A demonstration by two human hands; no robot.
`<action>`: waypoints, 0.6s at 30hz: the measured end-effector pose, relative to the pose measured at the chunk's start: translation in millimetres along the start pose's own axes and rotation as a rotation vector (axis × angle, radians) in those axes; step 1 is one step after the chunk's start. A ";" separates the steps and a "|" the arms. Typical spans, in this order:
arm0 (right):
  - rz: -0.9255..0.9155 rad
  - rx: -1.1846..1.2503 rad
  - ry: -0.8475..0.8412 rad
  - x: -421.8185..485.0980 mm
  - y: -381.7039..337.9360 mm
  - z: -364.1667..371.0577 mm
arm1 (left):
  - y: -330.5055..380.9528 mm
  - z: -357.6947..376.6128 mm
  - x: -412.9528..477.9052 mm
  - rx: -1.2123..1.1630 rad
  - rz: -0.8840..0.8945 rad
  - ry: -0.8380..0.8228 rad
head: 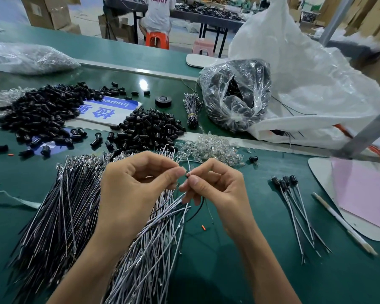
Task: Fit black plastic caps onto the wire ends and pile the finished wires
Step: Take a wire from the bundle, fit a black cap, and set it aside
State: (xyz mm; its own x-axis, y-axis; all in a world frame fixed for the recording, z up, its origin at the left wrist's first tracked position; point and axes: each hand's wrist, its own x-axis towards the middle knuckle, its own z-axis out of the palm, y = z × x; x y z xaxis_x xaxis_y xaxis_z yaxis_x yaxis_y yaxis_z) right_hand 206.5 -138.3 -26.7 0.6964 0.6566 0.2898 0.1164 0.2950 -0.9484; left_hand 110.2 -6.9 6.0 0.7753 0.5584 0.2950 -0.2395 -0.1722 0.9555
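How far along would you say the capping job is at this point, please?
Done: only a handful of capped wires lie piled on the right. In hand: the left hand and right hand pinch one black cap between their fingertips. Left: the big heap of uncapped wires and the loose caps behind it, so it looks like early days.

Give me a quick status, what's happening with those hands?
Left hand pinches black cap, right hand pinches wire, meeting at fingertips. Few finished wires piled right. Nothing blocking.
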 end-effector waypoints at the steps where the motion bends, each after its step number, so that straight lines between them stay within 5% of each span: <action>1: -0.002 -0.011 0.003 -0.2 -0.4 -0.4 | 0.2 -1.3 0.4 0.011 -0.003 -0.004; 10: -0.059 -0.092 -0.004 1.2 -5.2 -3.0 | 4.4 -0.8 9.8 0.164 0.024 -0.167; 18: -0.113 -0.278 0.172 4.1 -3.2 -10.7 | 15.2 5.5 38.0 0.275 0.108 -0.240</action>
State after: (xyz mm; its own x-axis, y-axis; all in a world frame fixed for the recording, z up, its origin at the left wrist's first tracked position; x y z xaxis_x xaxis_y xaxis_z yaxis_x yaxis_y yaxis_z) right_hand 216.5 -144.0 -23.9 0.7745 0.4972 0.3911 0.3716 0.1428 -0.9174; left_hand 139.3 7.2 31.7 0.8767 0.3247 0.3549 -0.1872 -0.4493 0.8735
